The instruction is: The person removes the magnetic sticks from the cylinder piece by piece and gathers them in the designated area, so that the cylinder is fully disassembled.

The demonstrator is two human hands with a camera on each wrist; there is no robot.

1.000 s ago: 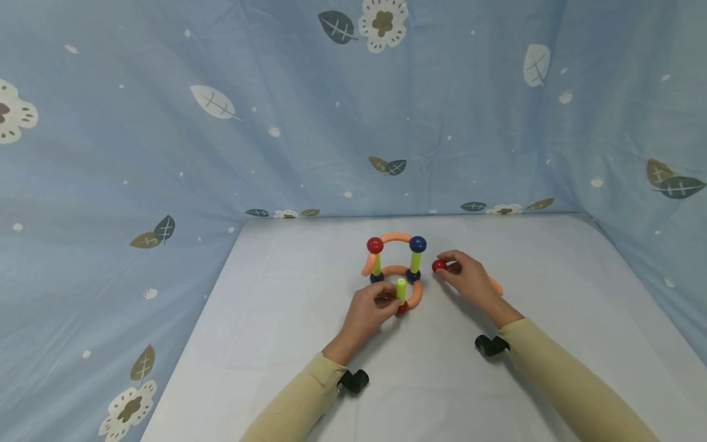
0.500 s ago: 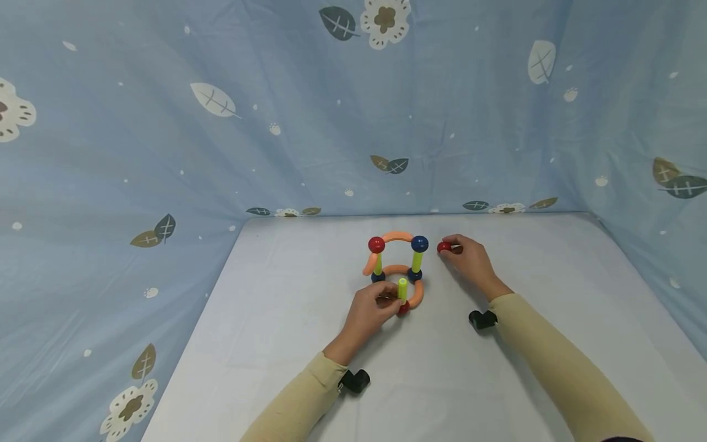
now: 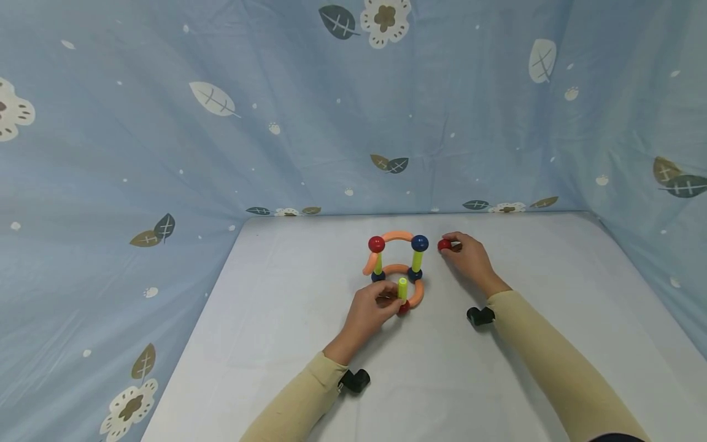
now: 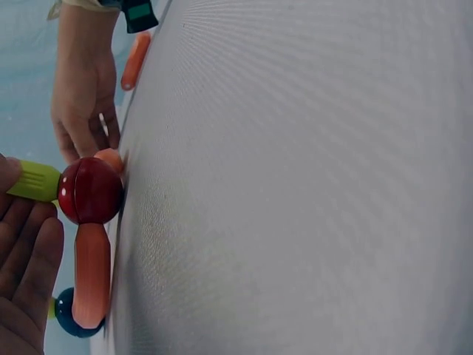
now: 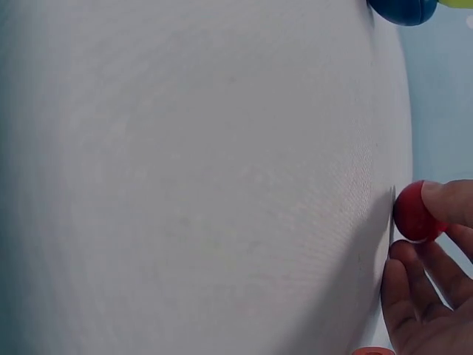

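A magnetic ball-and-stick frame stands mid-table: orange curved sticks (image 3: 399,235), yellow-green upright sticks (image 3: 417,261), a red ball (image 3: 377,244) and blue ball (image 3: 420,243) on top, with darker blue balls (image 3: 415,274) below. At its near corner my left hand (image 3: 364,313) pinches a yellow-green stick (image 3: 402,288) that rises from a lower red ball (image 4: 92,191). To the right of the frame, apart from it, my right hand (image 3: 469,258) pinches a loose red ball (image 5: 416,211) between thumb and fingers, low at the tabletop.
An orange stick (image 4: 136,61) lies by the right forearm; in the head view the arm hides it. Blue patterned cloth (image 3: 353,110) hangs behind the white table (image 3: 309,258). Both wrists carry small black cameras (image 3: 355,381).
My right hand has moved away from me and slightly right, carrying the red ball, and has nearly stopped over the last half second. My left hand keeps its hold on the stick.
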